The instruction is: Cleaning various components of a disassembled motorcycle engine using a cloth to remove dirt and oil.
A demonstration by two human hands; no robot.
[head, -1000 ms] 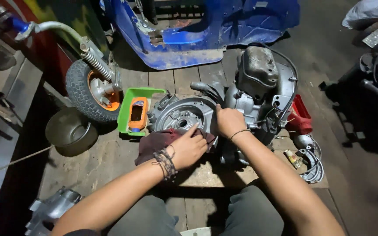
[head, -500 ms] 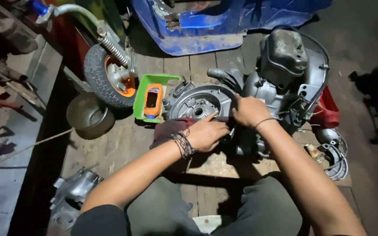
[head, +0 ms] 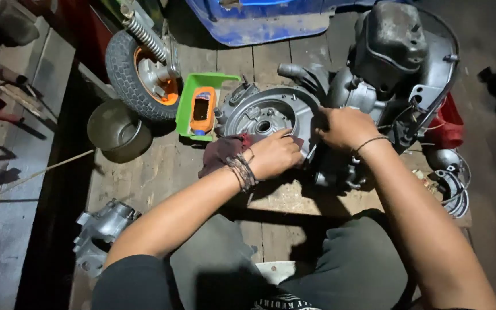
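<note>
Engine (head: 368,86) sits on the wooden platform (head: 162,172), round side housing (head: 268,115) open with the cover off; left hand (head: 274,154) is closed around a dark red rag (head: 222,154) pressed at the housing's lower rim, right hand (head: 344,127) grips the housing's right edge, so wiping looks midway, rest of the bowl not yet reached. Tight to the left: green tray (head: 188,100), wheel (head: 142,72), metal bowl (head: 116,129) close by. Open boards only toward the knees.
</note>
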